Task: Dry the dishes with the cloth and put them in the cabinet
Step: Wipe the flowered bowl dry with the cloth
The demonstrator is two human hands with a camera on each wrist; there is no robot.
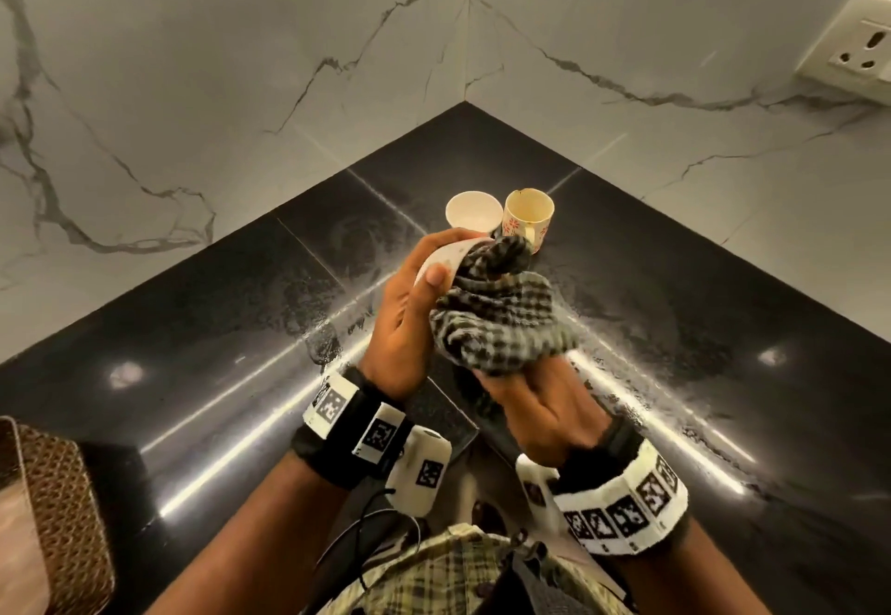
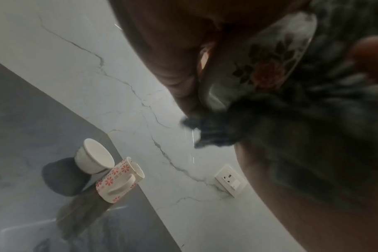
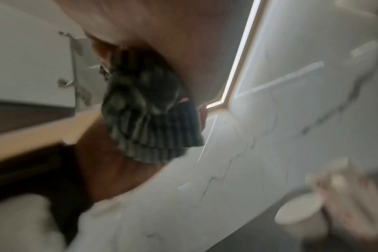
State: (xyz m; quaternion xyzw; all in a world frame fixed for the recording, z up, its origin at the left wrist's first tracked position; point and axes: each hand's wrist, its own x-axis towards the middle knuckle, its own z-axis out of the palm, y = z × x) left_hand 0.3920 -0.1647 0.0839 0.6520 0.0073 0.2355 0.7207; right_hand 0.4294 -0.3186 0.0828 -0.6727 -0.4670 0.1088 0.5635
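Both hands grip: left a rose-printed cup, right the checked cloth.

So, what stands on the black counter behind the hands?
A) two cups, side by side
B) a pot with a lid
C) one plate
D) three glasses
A: a plain white cup and a flowered mug stand side by side on the counter.

Above the countertop, the left hand holds a cup at 9 o'clock of the cloth, the right hand at its 6. Two cups stand at 12, a plain cup left of, beside, a mug.
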